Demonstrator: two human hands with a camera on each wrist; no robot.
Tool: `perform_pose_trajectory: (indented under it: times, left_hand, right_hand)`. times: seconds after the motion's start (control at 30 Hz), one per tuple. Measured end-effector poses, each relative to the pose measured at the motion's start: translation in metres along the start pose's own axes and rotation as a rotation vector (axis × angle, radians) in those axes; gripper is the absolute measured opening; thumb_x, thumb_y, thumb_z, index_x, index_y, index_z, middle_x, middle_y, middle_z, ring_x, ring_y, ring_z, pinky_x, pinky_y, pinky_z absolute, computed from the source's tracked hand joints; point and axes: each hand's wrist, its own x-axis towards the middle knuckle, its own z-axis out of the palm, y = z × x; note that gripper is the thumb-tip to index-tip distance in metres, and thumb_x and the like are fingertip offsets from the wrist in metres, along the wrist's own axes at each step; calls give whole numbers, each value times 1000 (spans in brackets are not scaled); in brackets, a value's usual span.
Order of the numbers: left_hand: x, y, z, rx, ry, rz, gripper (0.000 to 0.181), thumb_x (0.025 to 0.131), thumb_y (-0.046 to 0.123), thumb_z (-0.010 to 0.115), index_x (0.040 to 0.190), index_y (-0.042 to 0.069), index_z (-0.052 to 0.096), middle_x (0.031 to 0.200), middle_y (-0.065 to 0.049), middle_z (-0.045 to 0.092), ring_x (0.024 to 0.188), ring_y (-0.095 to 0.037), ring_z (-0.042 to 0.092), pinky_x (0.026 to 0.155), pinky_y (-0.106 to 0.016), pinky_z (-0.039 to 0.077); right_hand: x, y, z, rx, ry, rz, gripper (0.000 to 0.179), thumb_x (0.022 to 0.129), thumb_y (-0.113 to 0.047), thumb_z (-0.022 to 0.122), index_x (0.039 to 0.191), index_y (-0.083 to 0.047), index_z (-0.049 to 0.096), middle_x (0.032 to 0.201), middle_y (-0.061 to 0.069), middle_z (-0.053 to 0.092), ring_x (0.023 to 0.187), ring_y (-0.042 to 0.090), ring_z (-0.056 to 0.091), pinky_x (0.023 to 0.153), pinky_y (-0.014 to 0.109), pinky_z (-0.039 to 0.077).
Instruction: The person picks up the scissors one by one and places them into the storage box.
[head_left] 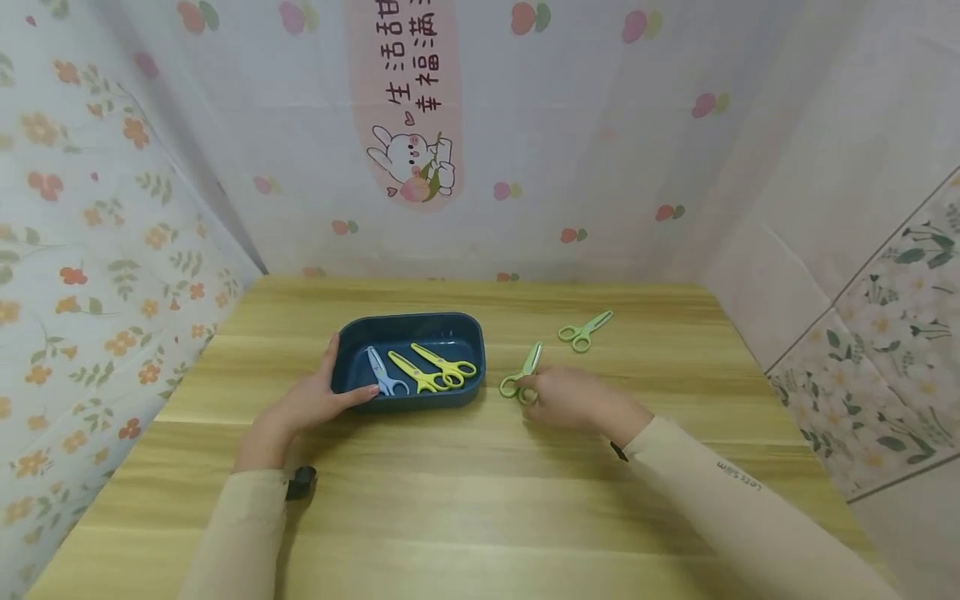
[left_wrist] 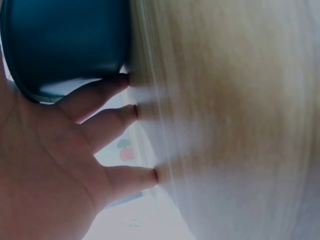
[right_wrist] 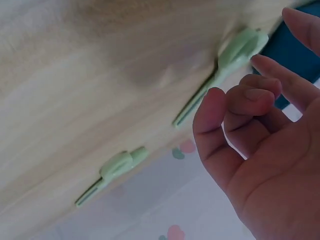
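Observation:
A dark blue rectangular storage box (head_left: 420,402) (left_wrist: 65,45) stands left of the table's middle. My left hand (head_left: 307,404) (left_wrist: 55,155) holds its left end, the thumb over the front rim; in the left wrist view other fingertips reach the tabletop. Inside lie blue scissors (head_left: 377,363) and two yellow pairs of scissors (head_left: 408,368). Right of the box, my right hand (head_left: 570,396) (right_wrist: 285,155) is at green scissors (head_left: 531,360) (right_wrist: 242,50); the right wrist view has the index fingertip at their handles and the thumb apart. Other green scissors (head_left: 588,332) (right_wrist: 117,165) lie farther back.
The wooden tabletop (head_left: 450,508) runs back to a patterned curtain (head_left: 600,167). A floral sheet (head_left: 97,250) hangs along the left side, and a light wall covering (head_left: 892,333) borders the right. Each wrist wears a dark strap (head_left: 300,483).

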Motion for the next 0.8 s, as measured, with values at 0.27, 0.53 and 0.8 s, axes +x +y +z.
perform_pose_trajectory:
  times: [0.27,0.53,0.8]
  left_hand:
    - [1,-1,-1,-22,3,11,134,88,80,64,167,21,-26,173,-37,13,146,-59,39,121,-73,35]
    - [2,1,-2,-20,6,25,134,89,79,64,167,19,-27,173,-38,11,147,-60,37,122,-73,34]
    - [-2,1,-2,3,-2,16,134,89,81,62,167,18,-26,172,-40,13,146,-61,39,120,-73,36]
  right_hand:
    - [-10,-5,9,-34,14,-16,51,100,-33,72,143,-7,65,117,13,72,95,23,70,86,47,60]
    - [-32,-9,14,-64,51,-17,45,100,-34,73,136,-8,69,94,4,64,72,14,56,65,37,53]
    - [-47,-7,21,-36,101,21,41,99,-33,75,132,-8,71,91,0,60,69,12,50,62,32,46]
